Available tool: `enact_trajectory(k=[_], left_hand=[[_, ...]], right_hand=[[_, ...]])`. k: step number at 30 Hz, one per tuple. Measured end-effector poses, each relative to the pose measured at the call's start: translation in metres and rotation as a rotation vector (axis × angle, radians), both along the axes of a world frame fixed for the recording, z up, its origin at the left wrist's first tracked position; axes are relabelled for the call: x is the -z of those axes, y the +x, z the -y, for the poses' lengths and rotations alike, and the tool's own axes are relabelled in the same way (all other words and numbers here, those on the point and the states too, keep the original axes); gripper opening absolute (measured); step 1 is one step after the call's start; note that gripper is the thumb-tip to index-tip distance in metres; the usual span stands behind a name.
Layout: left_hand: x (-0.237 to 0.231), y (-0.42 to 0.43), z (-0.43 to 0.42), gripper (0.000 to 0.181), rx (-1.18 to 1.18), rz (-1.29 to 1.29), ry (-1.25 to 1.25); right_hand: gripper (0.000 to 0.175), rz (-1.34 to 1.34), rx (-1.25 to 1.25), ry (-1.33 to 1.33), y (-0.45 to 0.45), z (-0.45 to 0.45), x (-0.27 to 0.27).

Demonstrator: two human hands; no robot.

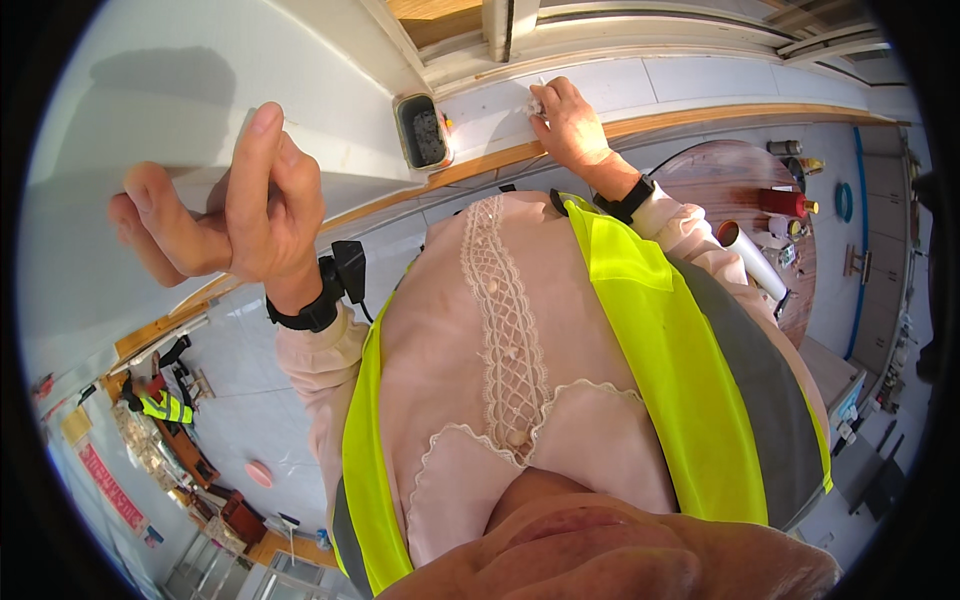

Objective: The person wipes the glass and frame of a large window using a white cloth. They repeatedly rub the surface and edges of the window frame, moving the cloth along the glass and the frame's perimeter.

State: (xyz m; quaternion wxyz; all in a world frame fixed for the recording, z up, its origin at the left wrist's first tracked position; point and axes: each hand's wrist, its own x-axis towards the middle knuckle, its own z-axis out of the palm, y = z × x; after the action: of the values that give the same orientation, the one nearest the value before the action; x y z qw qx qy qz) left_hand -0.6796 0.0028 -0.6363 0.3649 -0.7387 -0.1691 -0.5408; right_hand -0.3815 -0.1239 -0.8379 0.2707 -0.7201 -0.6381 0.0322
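Note:
My right hand (568,124) rests over the white tiled windowsill (611,86), its fingertips closed on a small, crumpled whitish thing (535,106). What that thing is cannot be made out, as the fingers partly cover it. To the left of this hand, a rectangular container (406,133) with dark contents stands on the sill in the corner. My left hand (259,217) is raised in front of the pale wall (300,82), fingers bent and spread, with nothing visible in them. Black bands circle both wrists.
A window frame (495,30) borders the sill, which has a wooden edge (675,120). At the right, a round wooden table (697,169) bears a red bottle (784,202) and a white roll (754,262). Far left, a person (165,405) wears a yellow vest. A pink stool (259,474) stands on the floor.

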Motion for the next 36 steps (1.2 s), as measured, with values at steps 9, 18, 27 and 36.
enact_trajectory(k=[9,18,27,36], left_hand=[[-0.001,0.002,0.000,0.011,-0.017,-0.009,-0.002],[0.002,-0.004,0.001,0.009,-0.067,0.008,-0.022],[0.002,-0.005,0.001,0.011,-0.035,-0.001,-0.023],[-0.002,-0.003,-0.002,0.014,-0.003,-0.044,0.025]], right_hand=[[0.034,-0.088,-0.197,0.154,-0.046,-0.060,0.008],[0.038,0.038,-0.285,0.246,-0.062,-0.075,0.025],[0.032,0.084,-0.183,0.206,-0.026,-0.065,0.025],[0.029,-0.250,0.146,0.178,0.105,0.011,0.006]])
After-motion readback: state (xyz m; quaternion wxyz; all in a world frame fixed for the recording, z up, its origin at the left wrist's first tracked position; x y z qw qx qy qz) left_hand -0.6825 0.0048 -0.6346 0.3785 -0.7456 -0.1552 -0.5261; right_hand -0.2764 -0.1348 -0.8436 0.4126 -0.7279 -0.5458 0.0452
